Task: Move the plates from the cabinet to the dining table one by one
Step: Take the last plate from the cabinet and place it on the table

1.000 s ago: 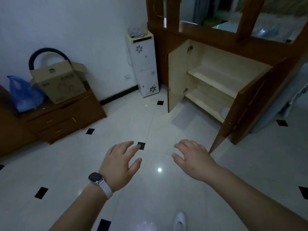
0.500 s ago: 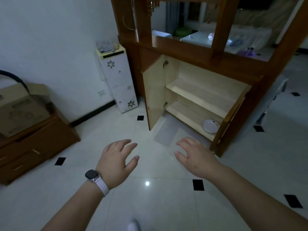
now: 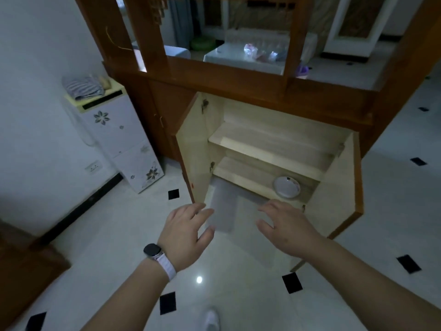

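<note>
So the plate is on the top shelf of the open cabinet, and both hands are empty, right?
Not quite. The plate lies on the bottom shelf, not the top one, towards the right side of the open cabinet. The head view shows it. The rest is right: the left hand and the right hand are both empty.

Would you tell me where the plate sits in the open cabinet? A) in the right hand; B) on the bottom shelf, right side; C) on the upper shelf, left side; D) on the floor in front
B: the plate lies on the cabinet's bottom shelf, toward its right end; neither hand touches it.
</note>
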A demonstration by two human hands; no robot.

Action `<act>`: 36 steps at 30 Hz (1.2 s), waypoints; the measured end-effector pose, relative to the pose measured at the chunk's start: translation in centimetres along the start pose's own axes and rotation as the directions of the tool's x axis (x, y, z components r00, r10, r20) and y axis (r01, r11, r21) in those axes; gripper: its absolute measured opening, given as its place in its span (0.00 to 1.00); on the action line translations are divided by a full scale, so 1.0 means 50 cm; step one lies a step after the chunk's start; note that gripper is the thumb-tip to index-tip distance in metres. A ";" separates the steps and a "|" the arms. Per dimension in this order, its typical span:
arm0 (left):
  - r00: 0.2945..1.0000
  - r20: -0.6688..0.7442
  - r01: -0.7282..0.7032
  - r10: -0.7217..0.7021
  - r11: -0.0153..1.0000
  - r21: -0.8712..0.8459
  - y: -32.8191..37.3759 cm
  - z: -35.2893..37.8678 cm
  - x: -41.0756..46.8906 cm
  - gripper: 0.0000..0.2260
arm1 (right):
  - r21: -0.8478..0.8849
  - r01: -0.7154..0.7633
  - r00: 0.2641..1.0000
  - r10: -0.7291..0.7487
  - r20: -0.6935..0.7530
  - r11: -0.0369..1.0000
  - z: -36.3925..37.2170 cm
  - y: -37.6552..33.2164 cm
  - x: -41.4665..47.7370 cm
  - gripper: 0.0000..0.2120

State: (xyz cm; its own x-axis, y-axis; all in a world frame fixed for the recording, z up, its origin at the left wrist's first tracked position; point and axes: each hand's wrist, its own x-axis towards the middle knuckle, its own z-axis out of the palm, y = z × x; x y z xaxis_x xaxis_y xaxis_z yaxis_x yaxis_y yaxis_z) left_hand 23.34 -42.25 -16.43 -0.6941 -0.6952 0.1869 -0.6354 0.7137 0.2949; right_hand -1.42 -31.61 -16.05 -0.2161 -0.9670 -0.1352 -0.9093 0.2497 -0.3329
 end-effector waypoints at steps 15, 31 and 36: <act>0.952 0.115 -0.277 0.284 0.958 -0.072 -0.153 0.038 0.372 0.19 | 0.042 -0.293 0.947 0.296 -0.126 0.955 -0.050 0.027 0.224 0.35; 0.931 0.201 -0.316 0.306 0.948 0.021 -0.099 0.236 0.821 0.20 | 0.164 -0.418 0.902 0.430 -0.044 0.894 -0.071 0.348 0.562 0.31; 0.882 0.227 -0.430 0.412 0.902 0.033 -0.070 0.278 0.938 0.19 | 0.151 -0.433 0.897 0.441 -0.021 0.888 -0.100 0.419 0.637 0.27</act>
State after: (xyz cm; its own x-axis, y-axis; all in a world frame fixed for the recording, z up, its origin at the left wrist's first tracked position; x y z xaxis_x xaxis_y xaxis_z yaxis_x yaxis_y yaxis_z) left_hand -11.69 -76.13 -21.72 -0.9511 -0.2999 0.0740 -0.2861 0.9456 0.1547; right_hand -29.12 -57.44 -22.67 -0.6026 -0.7583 -0.2487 -0.6604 0.6488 -0.3781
